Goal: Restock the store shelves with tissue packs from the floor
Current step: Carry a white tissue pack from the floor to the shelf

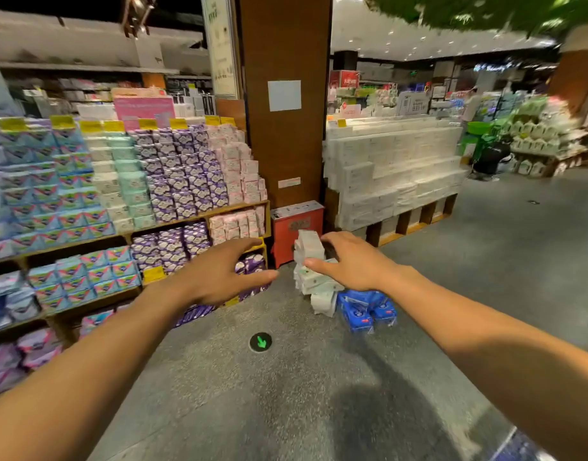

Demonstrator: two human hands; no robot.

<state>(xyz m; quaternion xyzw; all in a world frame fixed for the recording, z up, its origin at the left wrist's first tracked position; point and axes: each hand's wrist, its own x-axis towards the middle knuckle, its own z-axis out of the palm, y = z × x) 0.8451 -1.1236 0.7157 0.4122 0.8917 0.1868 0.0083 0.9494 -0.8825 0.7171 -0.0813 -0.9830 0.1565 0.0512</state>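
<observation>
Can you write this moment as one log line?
left hand: open, reaching | right hand: holds white tissue packs | packs: stacked on floor

Little could be read. At six o'clock a round floor marker [260,342] bore a green arrow slanting downward. Far off at one o'clock a glowing blue sign [492,67] seemed to spell "Beauty". The yellow shelf tags [113,126] at ten o'clock and the red poster [345,82] at twelve were too blurred to read.

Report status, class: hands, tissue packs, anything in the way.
Left hand open, short of the stack. Right hand grips white tissue packs stacked on floor. Blue packs beside them, not blocking.
</observation>
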